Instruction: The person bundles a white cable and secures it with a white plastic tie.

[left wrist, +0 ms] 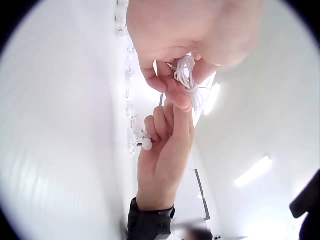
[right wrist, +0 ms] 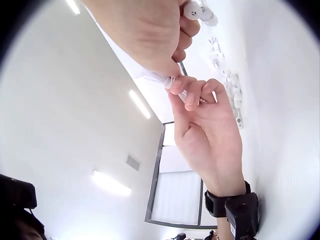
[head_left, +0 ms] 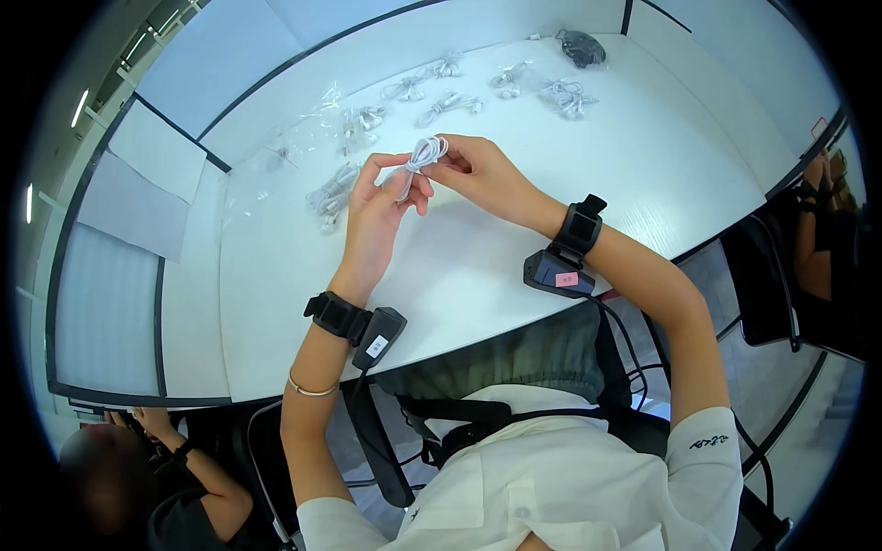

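Both hands hold a pair of white wired earphones (head_left: 424, 154) above the table, the cable looped and wrapped round its middle. My left hand (head_left: 375, 207) grips the bundle from the left with curled fingers. A metal plug (left wrist: 171, 66) shows by the left fingers in the left wrist view. From the other side, my right hand (head_left: 487, 179) pinches the wrapped part between thumb and index finger. White earbuds (right wrist: 194, 11) stick out by its other curled fingers in the right wrist view.
Several bundled white cables (head_left: 450, 106) lie along the back and left of the white table (head_left: 643, 184). A black bundle (head_left: 582, 49) sits at the back, clear plastic (head_left: 317, 124) at the left. Low white panels (head_left: 735, 138) border the table. Other people sit at both sides.
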Demonstrator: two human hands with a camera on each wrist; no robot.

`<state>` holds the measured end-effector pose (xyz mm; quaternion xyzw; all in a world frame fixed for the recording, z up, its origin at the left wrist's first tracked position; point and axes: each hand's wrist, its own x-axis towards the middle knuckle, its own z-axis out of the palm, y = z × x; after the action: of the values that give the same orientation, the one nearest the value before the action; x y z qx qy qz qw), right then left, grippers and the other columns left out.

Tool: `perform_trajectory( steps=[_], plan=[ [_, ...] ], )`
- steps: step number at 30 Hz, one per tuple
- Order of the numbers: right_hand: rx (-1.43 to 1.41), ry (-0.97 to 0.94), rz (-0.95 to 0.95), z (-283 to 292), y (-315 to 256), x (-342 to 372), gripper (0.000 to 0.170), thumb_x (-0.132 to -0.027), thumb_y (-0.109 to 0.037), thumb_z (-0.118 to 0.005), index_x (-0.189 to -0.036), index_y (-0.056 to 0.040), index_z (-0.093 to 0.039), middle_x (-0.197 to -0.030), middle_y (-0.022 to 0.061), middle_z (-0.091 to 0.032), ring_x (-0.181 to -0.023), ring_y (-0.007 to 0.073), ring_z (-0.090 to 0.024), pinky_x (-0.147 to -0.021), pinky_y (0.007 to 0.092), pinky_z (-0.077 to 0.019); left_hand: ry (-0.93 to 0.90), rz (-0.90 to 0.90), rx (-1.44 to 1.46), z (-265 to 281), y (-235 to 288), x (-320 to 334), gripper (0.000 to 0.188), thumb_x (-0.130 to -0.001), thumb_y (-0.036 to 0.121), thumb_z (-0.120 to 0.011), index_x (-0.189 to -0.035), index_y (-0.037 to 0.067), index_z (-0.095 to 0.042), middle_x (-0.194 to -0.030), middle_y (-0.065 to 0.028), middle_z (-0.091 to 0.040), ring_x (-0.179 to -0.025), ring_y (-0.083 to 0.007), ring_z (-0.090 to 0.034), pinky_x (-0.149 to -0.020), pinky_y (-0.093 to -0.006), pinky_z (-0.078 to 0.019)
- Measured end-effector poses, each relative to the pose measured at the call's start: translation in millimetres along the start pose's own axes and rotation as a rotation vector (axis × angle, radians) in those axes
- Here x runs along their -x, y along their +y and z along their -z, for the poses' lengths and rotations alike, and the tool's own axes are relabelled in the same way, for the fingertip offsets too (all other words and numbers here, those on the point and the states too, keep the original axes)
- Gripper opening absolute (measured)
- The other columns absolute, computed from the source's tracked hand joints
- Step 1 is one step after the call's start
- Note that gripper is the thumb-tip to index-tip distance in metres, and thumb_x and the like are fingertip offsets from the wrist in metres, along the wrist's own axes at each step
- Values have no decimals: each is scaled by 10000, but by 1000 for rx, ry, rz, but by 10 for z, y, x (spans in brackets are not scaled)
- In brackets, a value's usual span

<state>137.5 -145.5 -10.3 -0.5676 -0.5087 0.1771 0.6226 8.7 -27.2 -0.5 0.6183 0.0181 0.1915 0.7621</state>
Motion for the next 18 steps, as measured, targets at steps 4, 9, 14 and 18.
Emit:
perform_trajectory(
  steps=[4,9,14,18],
  plan=[
    [-30,-7,12,-15,29,-12,138,-865,-139,-560,-874,-10,-608,-577,1,-412,-562,86,-353,-525,266,-319,6,13,58,11,-11,-9,190,-938,181,-432,-1079,62,-479,-800,-101,-581,-676,-154,-511,-674,-279,-417],
    [48,-50,-37,25,-77,-4,145,-865,-146,-567,-874,-9,-612,-563,-5,-405,-545,79,-326,-507,258,-291,-47,100,160,56,-13,10,224,-934,204,-426,-1127,91,-430,-796,-85,-565,-635,-142,-492,-642,-268,-401],
    [-56,-59,0,-10,12,0,137,-859,-134,-578,-864,3,-595,-554,-16,-398,-528,68,-327,-503,253,-289,-6,174,225,61,-46,4,184,-934,209,-421,-1087,105,-422,-810,-79,-570,-657,-150,-521,-634,-264,-408],
    [-7,-62,-13,1,-17,16,131,-888,-141,-566,-884,-10,-578,-576,-46,-379,-547,39,-315,-504,231,-272,162,46,-66,-10,-74,-22,136,-929,191,-465,-1009,81,-470,-827,-50,-571,-769,-121,-533,-723,-250,-416]
  ],
)
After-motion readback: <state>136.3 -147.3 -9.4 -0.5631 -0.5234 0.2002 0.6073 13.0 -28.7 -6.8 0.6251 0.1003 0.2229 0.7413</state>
